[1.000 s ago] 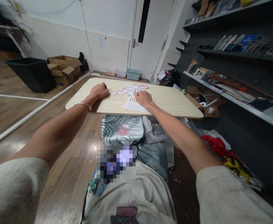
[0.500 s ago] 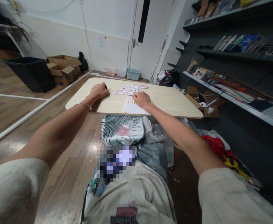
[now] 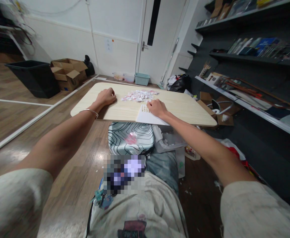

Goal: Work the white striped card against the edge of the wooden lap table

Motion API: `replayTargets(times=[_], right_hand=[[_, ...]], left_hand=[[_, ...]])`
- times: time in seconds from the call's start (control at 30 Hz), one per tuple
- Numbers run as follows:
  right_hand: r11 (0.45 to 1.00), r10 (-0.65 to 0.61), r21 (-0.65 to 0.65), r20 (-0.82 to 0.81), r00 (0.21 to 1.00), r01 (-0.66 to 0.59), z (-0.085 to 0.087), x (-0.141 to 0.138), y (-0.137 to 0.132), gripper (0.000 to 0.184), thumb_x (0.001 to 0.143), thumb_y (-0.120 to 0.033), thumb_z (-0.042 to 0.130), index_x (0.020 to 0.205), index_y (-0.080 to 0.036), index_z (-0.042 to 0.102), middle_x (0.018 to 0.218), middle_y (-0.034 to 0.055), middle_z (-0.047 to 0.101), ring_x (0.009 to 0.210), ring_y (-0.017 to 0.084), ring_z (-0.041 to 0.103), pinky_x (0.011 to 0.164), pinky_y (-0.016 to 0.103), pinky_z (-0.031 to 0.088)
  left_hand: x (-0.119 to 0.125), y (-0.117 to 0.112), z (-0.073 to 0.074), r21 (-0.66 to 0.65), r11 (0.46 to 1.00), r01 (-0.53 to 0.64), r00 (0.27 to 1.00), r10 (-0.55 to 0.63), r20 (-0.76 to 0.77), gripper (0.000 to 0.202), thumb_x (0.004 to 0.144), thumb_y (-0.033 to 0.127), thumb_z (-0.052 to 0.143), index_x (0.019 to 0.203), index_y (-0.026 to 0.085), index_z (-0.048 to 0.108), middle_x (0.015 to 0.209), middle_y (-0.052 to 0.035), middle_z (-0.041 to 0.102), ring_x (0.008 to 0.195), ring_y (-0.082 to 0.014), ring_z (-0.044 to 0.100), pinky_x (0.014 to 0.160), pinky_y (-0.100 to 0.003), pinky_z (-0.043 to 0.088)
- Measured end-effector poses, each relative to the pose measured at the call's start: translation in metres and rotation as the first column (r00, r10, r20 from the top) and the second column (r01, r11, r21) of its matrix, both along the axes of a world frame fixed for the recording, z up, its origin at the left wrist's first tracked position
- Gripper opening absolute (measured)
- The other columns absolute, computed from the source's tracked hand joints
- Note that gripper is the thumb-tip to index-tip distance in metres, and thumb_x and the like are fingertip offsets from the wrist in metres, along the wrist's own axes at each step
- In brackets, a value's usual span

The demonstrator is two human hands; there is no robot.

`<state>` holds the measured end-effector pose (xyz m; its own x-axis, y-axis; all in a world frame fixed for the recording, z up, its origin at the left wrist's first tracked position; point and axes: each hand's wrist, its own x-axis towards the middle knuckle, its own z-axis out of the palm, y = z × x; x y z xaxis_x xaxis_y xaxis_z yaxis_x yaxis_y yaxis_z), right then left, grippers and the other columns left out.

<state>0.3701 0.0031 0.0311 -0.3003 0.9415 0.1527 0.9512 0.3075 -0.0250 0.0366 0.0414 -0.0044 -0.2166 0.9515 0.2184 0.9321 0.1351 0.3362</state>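
My left hand (image 3: pixel 107 97) lies on the left part of the pale wooden table (image 3: pixel 184 107), fingers curled together; whatever they may hold is hidden. At the table's near edge is a flat white slotted sheet (image 3: pixel 147 117), with several narrow openings along its far side. My right hand (image 3: pixel 157 107) is closed at the sheet's far right corner and covers part of it. Beyond and between both hands spreads a loose heap of small white and pinkish paper pieces (image 3: pixel 141 95).
Below the table edge sit a patterned bag (image 3: pixel 131 138) and a clear plastic box (image 3: pixel 169 142) with white bits inside. A black bin (image 3: pixel 33 79) and an open cardboard box (image 3: pixel 68 74) stand on the floor at left. Loaded shelves (image 3: pixel 254 56) line the right wall.
My right hand has shifted to the right, and the white slotted sheet has slid the same way with it. My left hand looks unmoved.
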Motion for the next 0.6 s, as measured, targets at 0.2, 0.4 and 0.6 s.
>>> replayTargets(times=[0.2, 0.4, 0.6], right_hand=[[0.997, -0.082, 0.001, 0.027, 0.996, 0.082, 0.002, 0.038, 0.005, 0.059, 0.138, -0.04, 0.048, 0.148, -0.014, 0.1, 0.151, 0.0256, 0.094, 0.147, 0.039, 0.09, 0.119, 0.035, 0.064], [0.983, -0.184, 0.01, 0.043, 0.982, 0.183, 0.001, 0.075, 0.012, 0.059, 0.137, -0.038, 0.048, 0.15, -0.013, 0.099, 0.152, 0.026, 0.094, 0.147, 0.037, 0.09, 0.119, 0.034, 0.062], [0.947, -0.32, 0.037, 0.063, 0.945, 0.319, 0.0, 0.121, 0.019, 0.058, 0.135, -0.034, 0.049, 0.157, -0.008, 0.096, 0.158, 0.0324, 0.089, 0.155, 0.041, 0.086, 0.124, 0.038, 0.063]], left_hand=[[-0.001, 0.0, 0.001, -0.003, 1.0, 0.003, 1.0, -0.003, 0.011, 0.061, 0.088, 0.036, 0.081, 0.146, 0.02, 0.089, 0.143, -0.025, 0.091, 0.141, -0.0507, 0.082, 0.123, -0.058, 0.066], [0.0, -0.002, 0.004, 0.009, 1.0, 0.016, 0.999, -0.016, 0.031, 0.057, 0.086, 0.041, 0.086, 0.139, 0.022, 0.09, 0.133, -0.0246, 0.092, 0.139, -0.0532, 0.082, 0.121, -0.06, 0.067], [0.002, -0.003, 0.004, 0.011, 1.0, 0.017, 0.999, -0.018, 0.033, 0.058, 0.085, 0.042, 0.085, 0.139, 0.022, 0.091, 0.133, -0.024, 0.092, 0.142, -0.0524, 0.081, 0.124, -0.06, 0.065]])
